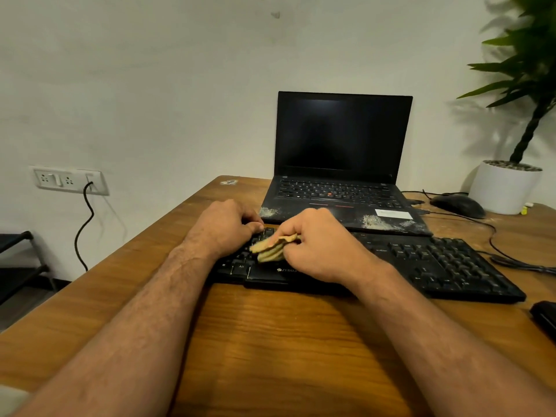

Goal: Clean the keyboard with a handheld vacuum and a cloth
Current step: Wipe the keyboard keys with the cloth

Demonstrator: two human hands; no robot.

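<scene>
A black keyboard (436, 263) lies across the wooden table (270, 341) in front of a laptop. My right hand (319, 245) grips a folded tan cloth (270, 249) and presses it on the keys at the keyboard's left half. My left hand (224, 227) rests on the keyboard's far left end with fingers curled down on it, thumb next to the cloth. A black object (544, 319) at the right edge of the table is cut off by the frame; I cannot tell what it is.
An open black laptop (340, 164) with dusty palm rests stands behind the keyboard. A black mouse (458, 206), cables and a white plant pot (505, 188) sit at the back right. A wall socket (69, 180) with a plugged cable is at the left.
</scene>
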